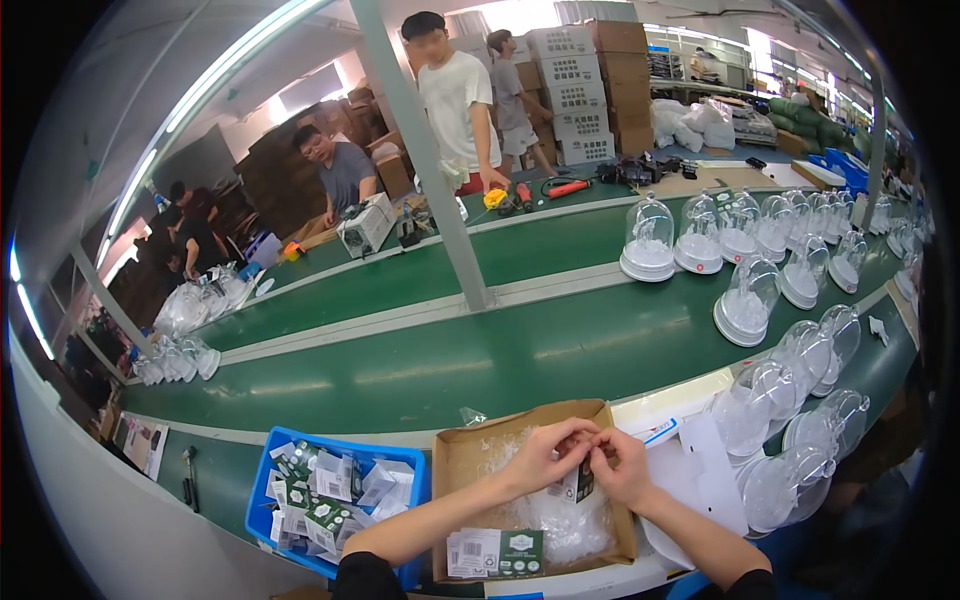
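Two hands (545,458) together, grip unclear | green-white card (576,488) just below | cardboard box (457,468) beneath

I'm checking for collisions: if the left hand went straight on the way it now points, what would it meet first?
The left hand would most likely meet the right hand first; whether they touch is unclear.

The left forearm (440,512) is slanting in from the near left, the right forearm (695,538) from the near right. Both are lying bare up to the wrists. The left hand (550,458) and right hand (622,470) are meeting, their fingers curling inward and fingertips bunching close together. The fine finger placement is showing too small to tell.
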`<state>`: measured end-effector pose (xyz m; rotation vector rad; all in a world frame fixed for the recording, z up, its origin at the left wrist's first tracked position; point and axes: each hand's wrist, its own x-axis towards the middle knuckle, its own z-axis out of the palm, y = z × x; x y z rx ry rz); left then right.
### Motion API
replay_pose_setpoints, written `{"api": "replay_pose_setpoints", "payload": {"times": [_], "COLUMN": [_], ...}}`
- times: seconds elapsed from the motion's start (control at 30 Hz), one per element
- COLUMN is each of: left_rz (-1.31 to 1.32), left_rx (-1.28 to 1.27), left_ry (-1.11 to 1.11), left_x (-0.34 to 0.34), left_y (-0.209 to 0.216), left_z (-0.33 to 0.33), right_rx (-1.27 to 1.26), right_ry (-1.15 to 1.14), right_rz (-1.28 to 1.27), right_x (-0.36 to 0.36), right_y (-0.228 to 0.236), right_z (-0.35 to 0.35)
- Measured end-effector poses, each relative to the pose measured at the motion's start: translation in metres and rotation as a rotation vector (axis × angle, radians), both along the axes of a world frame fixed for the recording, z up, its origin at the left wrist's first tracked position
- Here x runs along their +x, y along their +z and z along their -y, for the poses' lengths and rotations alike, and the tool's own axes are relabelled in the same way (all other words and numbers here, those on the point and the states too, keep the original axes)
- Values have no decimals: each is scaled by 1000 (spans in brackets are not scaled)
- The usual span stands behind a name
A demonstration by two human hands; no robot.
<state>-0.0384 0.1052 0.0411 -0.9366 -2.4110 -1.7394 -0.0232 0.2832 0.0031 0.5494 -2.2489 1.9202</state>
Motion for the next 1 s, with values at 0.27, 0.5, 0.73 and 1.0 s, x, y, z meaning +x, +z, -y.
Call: {"api": "replay_pose_setpoints", "payload": {"times": [0.27,0.5,0.73,1.0], "left_rz": [16,-211,-302,-284], "left_rx": [-77,27,96,905], "left_ry": [1,139,-241,-417], "left_x": [0,2,64,139], "left_y": [2,17,125,207], "left_z": [2,4,-3,-100], "right_rx": [-43,-62,-65,-46], "right_ry": [2,-2,39,17], "right_rz": [9,-14,-85,-74], "right_x": [0,2,-2,-2], "right_y": [4,2,3,1], "right_z": [4,6,8,1]}}
